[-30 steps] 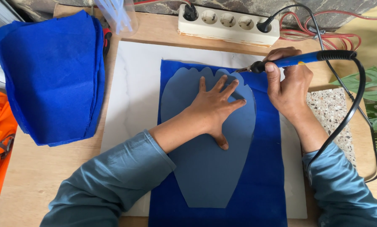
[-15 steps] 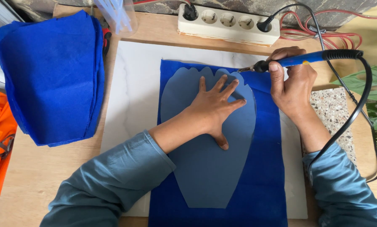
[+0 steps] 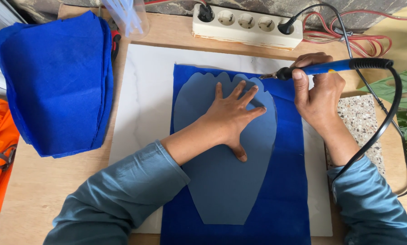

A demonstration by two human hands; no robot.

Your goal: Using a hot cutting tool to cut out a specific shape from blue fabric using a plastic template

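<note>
L hand (image 3: 230,118) flat, fingers spread on template (image 3: 221,181) (over blue fabric (image 3: 289,190)); R hand (image 3: 319,93) fingers grasping hot-tip tool (image 3: 321,69).

Blue-handled hot cutting pen (image 3: 330,68), black corded, held near-horizontal in right hand (image 3: 319,97), tip at scalloped top edge of grey-blue petal-shaped template (image 3: 221,181). Template flat under spread left hand (image 3: 230,120), lying on blue fabric sheet (image 3: 285,199).
</note>
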